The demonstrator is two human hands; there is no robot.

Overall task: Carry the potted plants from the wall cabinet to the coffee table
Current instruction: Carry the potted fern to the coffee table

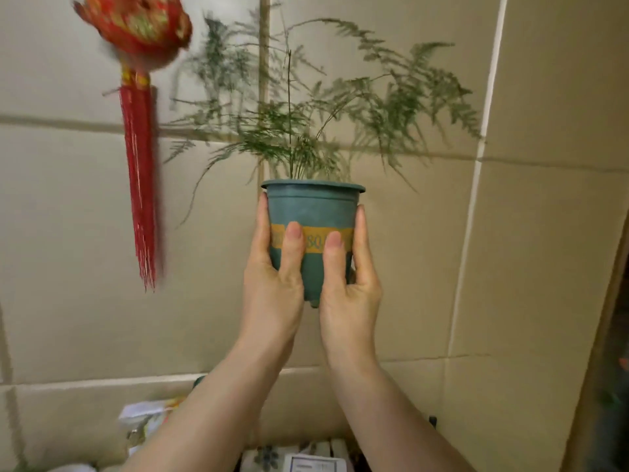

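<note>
A green plastic pot [311,207] with a yellow band holds a feathery fern [326,110] and hangs in the air in front of a beige tiled wall. My left hand [274,267] wraps the pot's left side, thumb across the front. On the right side, my right hand [350,277] grips it the same way. Both hands carry the pot upright at about chest height. The pot's bottom edge shows between my palms. No cabinet or coffee table is in view.
A red tasselled ornament [139,137] hangs on the wall to the left of the plant, blurred. Below my arms lie white packets and boxes [146,420] and a white patterned box [292,458]. A dark doorway edge [612,369] runs down the right.
</note>
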